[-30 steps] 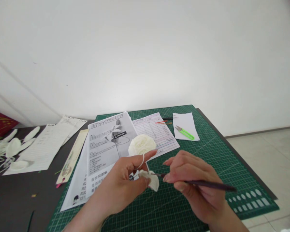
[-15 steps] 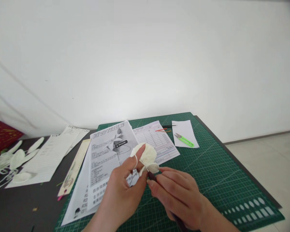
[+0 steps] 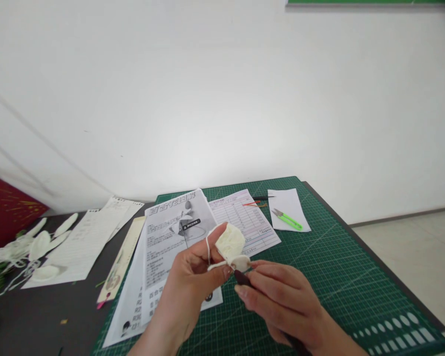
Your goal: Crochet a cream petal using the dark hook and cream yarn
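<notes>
A cream crocheted piece (image 3: 231,242) is pinched in my left hand (image 3: 185,282), thumb in front and fingers behind. A strand of cream yarn (image 3: 208,247) loops over the left index finger. My right hand (image 3: 287,299) is closed round a crochet hook (image 3: 244,279) with a dark handle, its tip at the lower edge of the piece. The right fingertips also touch the piece's small curled end (image 3: 241,263). The hook's tip is hidden among the yarn.
Printed pattern sheets (image 3: 166,237) lie on the green cutting mat (image 3: 337,277) beyond my hands. Green thread snips (image 3: 288,220) rest on white paper (image 3: 296,198). White crocheted petals (image 3: 46,272), a notebook sheet (image 3: 77,242) and a long bookmark (image 3: 124,259) lie left on the dark table (image 3: 37,321).
The whole view has shifted slightly, so the table things sit further right. Both hands keep their grip; the crocheted piece has tilted a little and more yarn shows beside my left thumb.
</notes>
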`<state>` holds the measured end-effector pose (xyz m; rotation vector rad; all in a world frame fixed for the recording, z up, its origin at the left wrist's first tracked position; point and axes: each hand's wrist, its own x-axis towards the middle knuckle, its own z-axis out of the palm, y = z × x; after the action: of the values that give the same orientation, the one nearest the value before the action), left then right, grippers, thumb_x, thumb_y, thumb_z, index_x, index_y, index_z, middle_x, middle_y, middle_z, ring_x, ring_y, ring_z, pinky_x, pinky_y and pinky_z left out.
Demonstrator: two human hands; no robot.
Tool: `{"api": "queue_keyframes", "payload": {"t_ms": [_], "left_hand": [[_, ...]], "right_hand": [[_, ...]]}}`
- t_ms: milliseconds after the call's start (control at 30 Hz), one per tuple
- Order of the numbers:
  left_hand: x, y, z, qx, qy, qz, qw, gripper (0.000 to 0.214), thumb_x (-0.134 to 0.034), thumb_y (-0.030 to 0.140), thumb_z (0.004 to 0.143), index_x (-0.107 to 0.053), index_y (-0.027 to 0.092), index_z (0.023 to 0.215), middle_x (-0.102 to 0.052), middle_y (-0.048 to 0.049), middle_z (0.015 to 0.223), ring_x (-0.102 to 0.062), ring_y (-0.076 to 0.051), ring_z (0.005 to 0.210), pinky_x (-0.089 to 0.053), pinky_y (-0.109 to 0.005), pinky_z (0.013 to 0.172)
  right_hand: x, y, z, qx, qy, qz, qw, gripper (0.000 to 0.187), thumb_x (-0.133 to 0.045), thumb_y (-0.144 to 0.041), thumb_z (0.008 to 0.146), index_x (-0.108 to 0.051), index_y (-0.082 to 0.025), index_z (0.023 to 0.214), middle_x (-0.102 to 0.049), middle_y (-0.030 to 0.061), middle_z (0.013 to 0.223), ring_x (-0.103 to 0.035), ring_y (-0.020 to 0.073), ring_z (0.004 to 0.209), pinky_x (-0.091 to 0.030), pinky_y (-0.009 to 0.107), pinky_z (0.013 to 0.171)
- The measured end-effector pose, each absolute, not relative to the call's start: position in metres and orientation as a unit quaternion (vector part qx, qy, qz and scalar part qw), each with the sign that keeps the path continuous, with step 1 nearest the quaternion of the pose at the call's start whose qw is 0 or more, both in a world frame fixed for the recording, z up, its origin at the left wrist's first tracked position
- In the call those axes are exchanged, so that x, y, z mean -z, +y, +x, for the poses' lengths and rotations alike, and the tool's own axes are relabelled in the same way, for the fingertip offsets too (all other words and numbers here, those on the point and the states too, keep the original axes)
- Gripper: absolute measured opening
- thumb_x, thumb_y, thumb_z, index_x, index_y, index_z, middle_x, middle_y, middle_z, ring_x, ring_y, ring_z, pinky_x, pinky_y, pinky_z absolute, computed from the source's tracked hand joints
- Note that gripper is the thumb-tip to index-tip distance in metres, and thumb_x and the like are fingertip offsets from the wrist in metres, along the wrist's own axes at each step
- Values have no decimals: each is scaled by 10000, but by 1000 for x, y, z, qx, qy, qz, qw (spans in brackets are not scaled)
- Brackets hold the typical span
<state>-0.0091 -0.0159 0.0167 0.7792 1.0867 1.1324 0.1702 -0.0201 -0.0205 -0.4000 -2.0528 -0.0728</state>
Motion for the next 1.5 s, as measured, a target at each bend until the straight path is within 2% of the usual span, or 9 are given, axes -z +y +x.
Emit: {"api": "queue_keyframes", "payload": {"t_ms": [167,333,433,567,833,933,1067,1300,1500], "left_hand": [[-14,-15,-7,-482,444,283,701,529,-795,104,567,-715,197,1081,-600,50,617,-598,-121,680,-439,-255,789],[-9,-21,0,-547,535,434,476,493,-739,171,681,-666,257,1161,-617,48,669,-621,-210,905,-413,-325,918],[-8,-20,1,-517,556,527,382,270,-707,162,700,-742,240,956,-686,-6,808,-604,-252,985,-407,-348,930],[-9,-12,-4,-489,548,552,395,47,-715,164,684,-722,206,702,-715,-50,903,-605,-263,981,-390,-370,951],[-12,-4,-14,-437,494,529,534,140,-755,130,614,-646,187,547,-739,-54,880,-589,-296,1067,-298,-421,1035],[-13,-3,-18,-398,482,547,558,178,-767,132,601,-634,185,496,-701,-38,707,-621,-293,975,-345,-403,972],[-14,-6,-18,-354,475,585,554,72,-760,163,640,-746,195,703,-601,12,575,-624,-234,763,-377,-407,927],[-4,-10,-9,-470,453,569,500,68,-744,140,663,-738,205,681,-623,-8,716,-603,-232,915,-377,-382,965],[5,-7,-10,-498,438,588,462,424,-729,93,679,-737,312,1042,-611,10,749,-596,-185,840,-444,-325,860]], "right_hand": [[19,-23,166,122,-855,-184,469,181,-551,-81,863,-713,-109,939,-762,63,812,-701,164,761,-569,310,906],[23,-29,156,171,-824,-240,484,234,-479,-108,902,-706,-93,957,-757,86,797,-676,171,702,-572,348,861],[24,-28,157,112,-827,-235,498,214,-503,-109,878,-677,-80,1000,-747,94,799,-683,183,738,-591,320,791],[23,-26,163,42,-822,-213,527,240,-468,-88,878,-628,-82,1057,-733,84,743,-689,192,725,-598,314,706],[23,-29,179,-196,-756,-242,575,261,-501,-74,842,-634,-177,1041,-691,66,778,-620,186,667,-508,325,571],[22,-28,182,-296,-696,-260,601,169,-542,-171,866,-677,-202,963,-673,62,747,-597,188,654,-484,325,560],[25,-20,178,-449,-540,-260,663,145,-587,-243,861,-721,-198,827,-650,37,654,-587,154,581,-489,267,509],[28,-3,162,-680,-253,-291,623,150,-750,-274,730,-740,-125,728,-641,-4,493,-558,68,379,-518,144,400],[27,-6,155,-691,-250,-301,608,187,-785,-291,695,-752,-122,767,-692,17,541,-611,72,418,-531,135,444]]}}
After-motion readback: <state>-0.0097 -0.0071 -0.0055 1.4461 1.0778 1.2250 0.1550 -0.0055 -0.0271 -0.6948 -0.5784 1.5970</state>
